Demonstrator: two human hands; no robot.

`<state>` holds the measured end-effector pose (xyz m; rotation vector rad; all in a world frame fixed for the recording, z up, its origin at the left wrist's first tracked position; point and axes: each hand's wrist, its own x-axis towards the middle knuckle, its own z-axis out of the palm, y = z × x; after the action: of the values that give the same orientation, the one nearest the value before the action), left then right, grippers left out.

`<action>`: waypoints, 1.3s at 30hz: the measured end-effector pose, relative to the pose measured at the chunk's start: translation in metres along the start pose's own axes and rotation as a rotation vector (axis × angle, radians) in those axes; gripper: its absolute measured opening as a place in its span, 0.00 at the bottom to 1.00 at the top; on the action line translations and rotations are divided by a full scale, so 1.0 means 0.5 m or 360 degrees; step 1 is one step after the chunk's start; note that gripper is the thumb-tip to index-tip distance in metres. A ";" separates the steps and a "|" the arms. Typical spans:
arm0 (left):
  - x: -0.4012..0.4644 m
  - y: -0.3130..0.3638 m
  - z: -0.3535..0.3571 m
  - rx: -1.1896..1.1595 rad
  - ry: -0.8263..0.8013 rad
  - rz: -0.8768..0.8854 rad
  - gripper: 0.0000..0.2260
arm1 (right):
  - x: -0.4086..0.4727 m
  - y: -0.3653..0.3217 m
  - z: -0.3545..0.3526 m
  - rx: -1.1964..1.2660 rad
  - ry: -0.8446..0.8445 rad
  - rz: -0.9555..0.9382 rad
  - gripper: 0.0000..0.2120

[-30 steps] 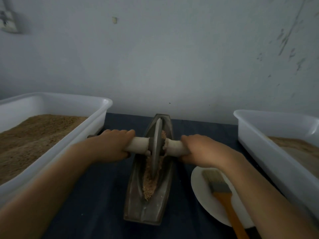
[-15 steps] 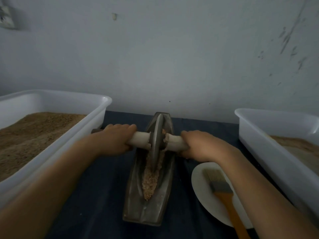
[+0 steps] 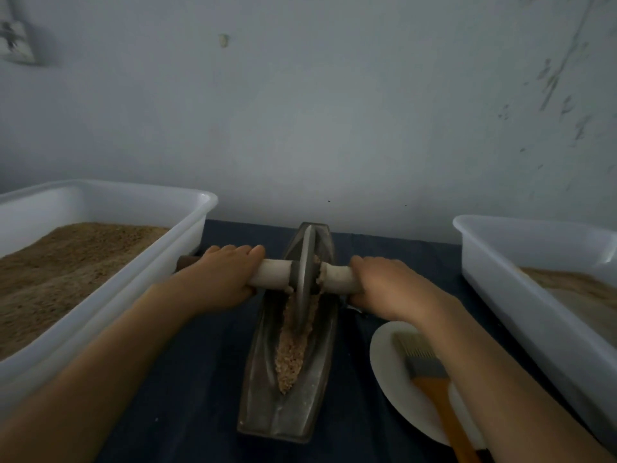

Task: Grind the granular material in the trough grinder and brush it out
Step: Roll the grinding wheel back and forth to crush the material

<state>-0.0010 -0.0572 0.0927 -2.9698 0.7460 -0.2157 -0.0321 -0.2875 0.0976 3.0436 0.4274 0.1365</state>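
Observation:
A long grey metal trough grinder (image 3: pixel 263 389) lies lengthwise on the dark table. Its metal wheel (image 3: pixel 304 272) stands upright in the groove toward the far end. A pale wooden axle handle (image 3: pixel 273 275) runs through the wheel. My left hand (image 3: pixel 223 282) grips the left half of the handle, and my right hand (image 3: pixel 387 289) grips the right half. Tan granular material (image 3: pixel 292 355) fills the groove on the near side of the wheel. A brush with grey bristles and an orange handle (image 3: pixel 430 379) lies on a white plate (image 3: pixel 387 379) to the right of the trough.
A white plastic tub (image 3: pixel 160 262) of brown granules stands at the left, close to my left hand. Another white tub (image 3: pixel 521 295) with paler powder stands at the right. A grey wall rises just behind the table.
Both hands have rolled the wheel along the trough away from me, toward the far end. More of the granular material now shows on the near side.

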 end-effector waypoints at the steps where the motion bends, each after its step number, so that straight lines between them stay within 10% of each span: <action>1: -0.009 0.002 -0.011 -0.0027 -0.0114 0.0015 0.16 | -0.008 -0.006 -0.012 0.0047 -0.0117 0.0005 0.11; 12: -0.054 0.005 -0.074 -0.0317 -0.0747 0.0068 0.13 | -0.053 -0.033 -0.069 0.0163 -0.0563 -0.0112 0.10; 26: 0.027 0.001 0.040 0.0046 0.0440 -0.0049 0.13 | 0.025 0.009 0.031 -0.0123 0.0431 0.0035 0.11; 39: -0.044 -0.004 -0.067 -0.0295 -0.0715 0.0098 0.15 | -0.056 -0.033 -0.064 0.0168 -0.0542 -0.0094 0.12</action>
<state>-0.0245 -0.0461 0.1232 -2.9784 0.8271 0.5346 -0.0665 -0.2777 0.1259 3.0623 0.5090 -0.4136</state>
